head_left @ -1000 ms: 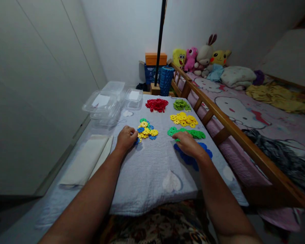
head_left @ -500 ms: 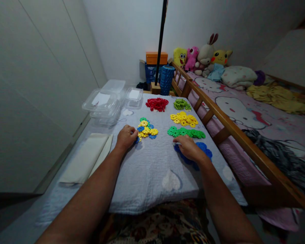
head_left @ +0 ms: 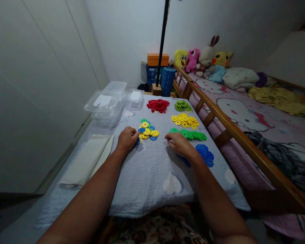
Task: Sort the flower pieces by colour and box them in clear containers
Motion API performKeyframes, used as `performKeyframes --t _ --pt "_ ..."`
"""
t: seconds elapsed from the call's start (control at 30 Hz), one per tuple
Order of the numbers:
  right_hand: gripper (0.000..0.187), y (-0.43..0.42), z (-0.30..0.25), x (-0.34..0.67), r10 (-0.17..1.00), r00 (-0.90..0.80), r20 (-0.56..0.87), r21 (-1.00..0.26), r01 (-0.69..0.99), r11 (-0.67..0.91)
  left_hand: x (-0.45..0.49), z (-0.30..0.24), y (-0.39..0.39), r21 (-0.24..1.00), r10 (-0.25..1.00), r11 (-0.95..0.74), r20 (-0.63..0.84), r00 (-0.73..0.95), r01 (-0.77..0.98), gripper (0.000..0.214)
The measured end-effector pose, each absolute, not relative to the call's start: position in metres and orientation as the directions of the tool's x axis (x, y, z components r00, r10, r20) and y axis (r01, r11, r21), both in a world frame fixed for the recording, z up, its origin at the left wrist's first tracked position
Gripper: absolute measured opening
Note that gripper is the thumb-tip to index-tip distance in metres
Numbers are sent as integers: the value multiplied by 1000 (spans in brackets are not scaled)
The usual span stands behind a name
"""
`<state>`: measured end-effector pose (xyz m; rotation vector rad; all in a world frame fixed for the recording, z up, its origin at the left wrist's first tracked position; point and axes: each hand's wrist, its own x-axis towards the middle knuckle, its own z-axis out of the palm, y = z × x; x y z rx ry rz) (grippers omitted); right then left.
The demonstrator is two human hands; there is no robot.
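Note:
On the cloth-covered table (head_left: 147, 173) my left hand (head_left: 127, 138) has its fingers curled at the left edge of a cluster of yellow, blue and green flower-shaped plastic discs (head_left: 146, 134). Blue discs show right by its fingertips; whether it grips one is hidden. My right hand (head_left: 179, 144) hovers with fingers bent and drawn together, and what is in them, if anything, cannot be made out. Beneath and beside its wrist lie blue discs (head_left: 205, 156), partly covered. Just beyond are a row of green discs (head_left: 193, 135) and a pile of yellow discs (head_left: 185, 120).
Red pieces (head_left: 158, 105) and light green pieces (head_left: 183, 105) lie at the back. Clear plastic containers (head_left: 101, 101) and a folded cream cloth (head_left: 87, 159) are on the left. A wooden bed rail (head_left: 226, 127) borders the right side. A black pole (head_left: 162, 44) rises behind.
My right hand has moved left, away from the blue discs and toward the mixed cluster, uncovering more blue. My left hand has stayed at the cluster's edge.

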<state>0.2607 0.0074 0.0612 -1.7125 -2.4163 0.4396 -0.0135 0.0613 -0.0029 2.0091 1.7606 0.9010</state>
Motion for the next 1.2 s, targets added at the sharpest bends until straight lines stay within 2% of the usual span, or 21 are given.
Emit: performKeyframes --t 0.1,0.23,0.4,0.6,0.77,0.87,1.0,1.2 --pt "33 31 56 232 936 -352 -27 -300 896 328 -13 -3 61 619 965 -197 259 39 760 26" --pt "34 55 36 206 955 -295 -5 -266 921 284 -13 -5 62 646 968 -186 249 25 740 21" --pt "36 62 19 199 972 -236 15 -294 927 230 -13 -10 64 677 961 -219 272 38 703 12" --pt "39 61 28 210 958 -286 34 -314 907 282 -12 -13 65 669 947 -288 304 101 686 26" --pt "36 83 44 244 957 -289 28 -251 925 286 -12 -12 64 634 945 -299 302 128 713 32" --pt "37 106 53 274 974 -218 58 -206 952 225 -11 -11 63 613 948 -296 283 147 732 36" --pt "39 135 58 310 996 -49 81 -168 984 62 -10 -12 64 593 949 -298 267 166 748 40" --pt "42 158 50 328 992 92 90 -145 986 -79 -10 -14 65 625 946 -302 293 142 720 42"
